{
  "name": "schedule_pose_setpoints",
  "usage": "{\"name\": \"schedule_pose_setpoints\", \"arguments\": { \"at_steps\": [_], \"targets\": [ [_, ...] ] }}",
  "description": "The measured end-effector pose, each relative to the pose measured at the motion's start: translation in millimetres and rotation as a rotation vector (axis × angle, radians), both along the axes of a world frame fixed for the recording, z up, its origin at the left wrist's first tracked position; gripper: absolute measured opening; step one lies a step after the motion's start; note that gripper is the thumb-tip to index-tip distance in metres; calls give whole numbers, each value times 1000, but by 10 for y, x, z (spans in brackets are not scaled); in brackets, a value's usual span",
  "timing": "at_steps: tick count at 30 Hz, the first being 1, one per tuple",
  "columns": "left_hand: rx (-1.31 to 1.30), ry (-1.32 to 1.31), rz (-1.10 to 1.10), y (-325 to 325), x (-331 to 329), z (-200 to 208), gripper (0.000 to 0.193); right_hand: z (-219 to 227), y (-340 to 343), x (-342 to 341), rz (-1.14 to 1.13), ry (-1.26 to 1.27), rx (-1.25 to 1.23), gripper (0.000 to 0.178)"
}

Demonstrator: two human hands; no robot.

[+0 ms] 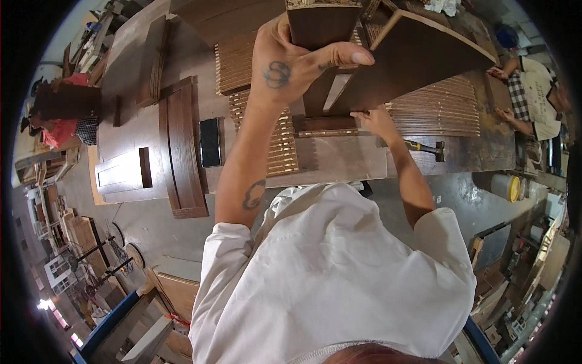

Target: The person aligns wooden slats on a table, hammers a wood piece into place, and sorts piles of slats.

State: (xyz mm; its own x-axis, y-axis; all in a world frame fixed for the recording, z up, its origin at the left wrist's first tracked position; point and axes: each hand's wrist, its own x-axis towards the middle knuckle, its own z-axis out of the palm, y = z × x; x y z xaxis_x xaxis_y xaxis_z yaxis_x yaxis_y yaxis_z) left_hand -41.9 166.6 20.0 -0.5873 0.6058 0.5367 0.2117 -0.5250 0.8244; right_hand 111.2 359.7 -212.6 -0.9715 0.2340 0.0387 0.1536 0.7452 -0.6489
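In front of me stands a dark brown wooden box frame, made of joined panels and tilted, with a narrow gap between two of them. My left hand is closed around its upright panel near the top, the thumb lying across the near face and the other fingers hidden behind. Low at the frame's near edge, my right hand grips it; one finger stretches out to the left along the bottom and the others are partly hidden. Just right of that wrist lies a hammer with a yellow and black handle.
Stacks of slotted brown boards and slats flank the frame on the workbench. A black phone lies left, beside long brown planks. One person stands at the right end, another at the left holding a dark panel.
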Motion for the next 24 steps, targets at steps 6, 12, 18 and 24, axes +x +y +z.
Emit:
{"name": "schedule_pose_setpoints", "arguments": {
  "at_steps": [6, 12, 18, 24],
  "targets": [
    [111, -77, -97, 12, -48, -55, 14, -87, 40, -102, 45, 32, 0, 30],
    [-71, -69, -187, -18, -149, -58, 50, -162, 104, -138, 76, -5, -90, 30],
    [150, 92, 149, 97, -10, -83, 14, -332, 205, -157, 155, 132, 122, 30],
    [199, 96, 227, 156, -1, -112, 15, -511, 193, -177, 138, 66, 132, 32]
  ]
}}
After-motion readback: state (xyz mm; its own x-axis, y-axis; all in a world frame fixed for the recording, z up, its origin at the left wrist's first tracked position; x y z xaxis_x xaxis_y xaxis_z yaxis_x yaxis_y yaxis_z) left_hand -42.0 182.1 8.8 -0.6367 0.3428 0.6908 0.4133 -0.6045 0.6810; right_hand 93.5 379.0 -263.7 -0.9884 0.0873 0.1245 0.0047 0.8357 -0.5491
